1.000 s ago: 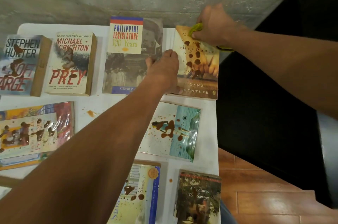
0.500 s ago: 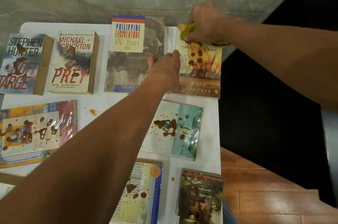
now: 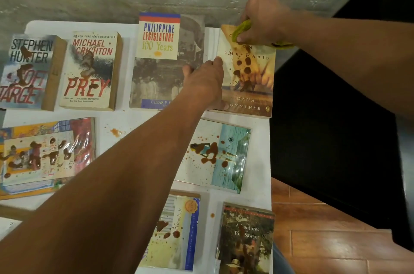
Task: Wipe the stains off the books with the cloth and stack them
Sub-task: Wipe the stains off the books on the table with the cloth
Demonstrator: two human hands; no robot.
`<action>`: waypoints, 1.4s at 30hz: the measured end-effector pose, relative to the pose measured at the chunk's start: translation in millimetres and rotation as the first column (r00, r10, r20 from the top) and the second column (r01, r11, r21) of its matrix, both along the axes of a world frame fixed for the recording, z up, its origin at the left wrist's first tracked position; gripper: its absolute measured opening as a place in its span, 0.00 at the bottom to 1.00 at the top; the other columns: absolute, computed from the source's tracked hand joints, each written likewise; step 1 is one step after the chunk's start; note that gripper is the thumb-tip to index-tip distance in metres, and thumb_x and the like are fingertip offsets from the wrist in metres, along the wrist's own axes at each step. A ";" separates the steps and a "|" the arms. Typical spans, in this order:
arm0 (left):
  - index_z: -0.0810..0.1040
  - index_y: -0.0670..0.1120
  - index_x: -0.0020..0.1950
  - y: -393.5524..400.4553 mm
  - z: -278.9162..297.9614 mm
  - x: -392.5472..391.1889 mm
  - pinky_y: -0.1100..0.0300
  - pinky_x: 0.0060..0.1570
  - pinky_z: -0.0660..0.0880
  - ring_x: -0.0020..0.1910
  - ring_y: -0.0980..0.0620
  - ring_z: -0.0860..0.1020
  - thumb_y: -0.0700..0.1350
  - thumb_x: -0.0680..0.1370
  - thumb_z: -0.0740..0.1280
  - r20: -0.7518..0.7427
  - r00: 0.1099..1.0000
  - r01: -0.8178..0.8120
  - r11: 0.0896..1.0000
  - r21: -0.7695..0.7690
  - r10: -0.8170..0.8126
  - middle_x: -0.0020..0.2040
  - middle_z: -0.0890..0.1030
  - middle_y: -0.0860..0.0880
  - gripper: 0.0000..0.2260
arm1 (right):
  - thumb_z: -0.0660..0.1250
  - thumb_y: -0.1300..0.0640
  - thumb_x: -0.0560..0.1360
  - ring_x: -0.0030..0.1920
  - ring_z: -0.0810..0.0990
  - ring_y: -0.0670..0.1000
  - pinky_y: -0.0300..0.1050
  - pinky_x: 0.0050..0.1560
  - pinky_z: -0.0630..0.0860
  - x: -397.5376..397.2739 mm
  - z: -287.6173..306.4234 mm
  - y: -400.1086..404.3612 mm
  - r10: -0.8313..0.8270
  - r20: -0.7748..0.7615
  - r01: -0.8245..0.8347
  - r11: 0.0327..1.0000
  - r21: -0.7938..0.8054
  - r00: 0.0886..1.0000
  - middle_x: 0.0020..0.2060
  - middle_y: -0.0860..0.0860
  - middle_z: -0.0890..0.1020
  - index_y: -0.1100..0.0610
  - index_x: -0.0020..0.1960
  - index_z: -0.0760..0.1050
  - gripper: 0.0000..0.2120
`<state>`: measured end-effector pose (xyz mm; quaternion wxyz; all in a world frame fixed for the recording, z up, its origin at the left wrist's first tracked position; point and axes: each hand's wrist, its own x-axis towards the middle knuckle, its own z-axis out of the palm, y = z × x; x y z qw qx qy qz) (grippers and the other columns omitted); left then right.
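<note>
1. Two hands work the far-right book: the left hand lies on its left edge, fingers extended, pinning it to the white table
2. The right hand is clenched around the green cloth at the cover's far edge
3. Draw the cloth toward the near edge across the brown stains, keeping the book pinned

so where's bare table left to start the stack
Little room. One white patch of table lies below Prey and the Philippine Legislature book, right of the illustrated book, partly under the left arm, with an orange spot. Elsewhere only narrow gaps separate books. The right end is crowded: both hands work on the Paris book.
</note>
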<state>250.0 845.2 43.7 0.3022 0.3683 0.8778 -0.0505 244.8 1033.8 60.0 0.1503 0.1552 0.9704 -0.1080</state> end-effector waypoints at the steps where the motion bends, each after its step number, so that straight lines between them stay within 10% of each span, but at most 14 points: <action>1: 0.58 0.45 0.75 -0.1 -0.1 -0.1 0.47 0.67 0.60 0.66 0.46 0.72 0.57 0.70 0.78 0.000 1.000 0.002 1.000 0.005 -0.001 0.66 0.73 0.48 0.43 | 0.73 0.46 0.75 0.54 0.74 0.55 0.45 0.50 0.69 2.7 -0.9 3.7 -0.016 -0.005 0.016 1.000 0.005 1.000 0.46 0.52 0.74 0.58 0.61 0.81 0.20; 14: 0.57 0.45 0.75 -2.9 0.2 -1.1 0.47 0.68 0.59 0.67 0.45 0.72 0.57 0.71 0.78 0.024 1.000 0.012 1.000 0.014 -0.012 0.66 0.72 0.47 0.43 | 0.75 0.45 0.73 0.52 0.75 0.53 0.53 0.60 0.73 26.1 -3.5 13.0 -0.019 0.015 0.019 1.000 -0.009 1.000 0.42 0.49 0.77 0.58 0.57 0.81 0.20; 26: 0.57 0.44 0.76 -3.5 3.7 -0.4 0.46 0.69 0.58 0.67 0.44 0.72 0.55 0.71 0.78 0.050 0.999 -0.014 0.999 0.029 0.012 0.66 0.74 0.46 0.42 | 0.77 0.49 0.71 0.45 0.76 0.52 0.44 0.42 0.71 12.5 -5.3 -0.1 -0.074 0.031 0.077 0.993 -0.093 0.997 0.44 0.51 0.77 0.58 0.61 0.80 0.22; 42: 0.59 0.42 0.74 -2.4 5.0 10.7 0.49 0.72 0.62 0.69 0.43 0.71 0.49 0.71 0.79 0.116 0.979 -0.179 0.979 0.095 0.167 0.67 0.73 0.43 0.39 | 0.76 0.46 0.71 0.50 0.76 0.52 0.46 0.50 0.74 3.4 -6.2 -15.5 -0.047 -0.048 0.043 0.996 -0.075 0.998 0.55 0.54 0.79 0.55 0.60 0.80 0.21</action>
